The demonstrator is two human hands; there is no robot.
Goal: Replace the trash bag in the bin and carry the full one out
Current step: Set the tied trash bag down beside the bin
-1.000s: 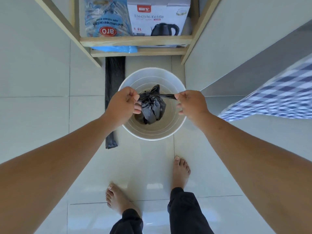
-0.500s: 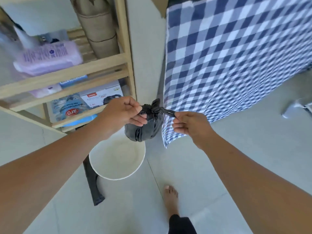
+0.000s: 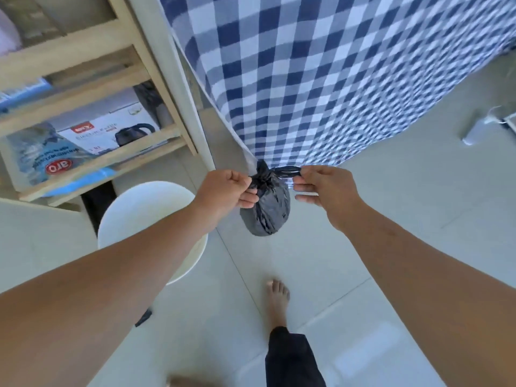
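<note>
A small full black trash bag, knotted at the top, hangs in the air between my hands, to the right of the bin. My left hand pinches the knot's left end. My right hand grips the bag's other tail, which stretches sideways. The round white bin stands on the floor at the lower left, partly hidden by my left forearm; it looks bare inside. A flat black bag lies on the floor behind the bin; a dark end of something shows below my arm.
A wooden shelf unit stands at the left with an electric kettle box and a blue packet. A blue-and-white checked cloth hangs straight ahead. My bare feet stand on pale floor tiles. A white object sits far right.
The black bag has come up out of the white bin and moved to the right, with both hands holding it. The view has swung up and right toward the checked cloth.
</note>
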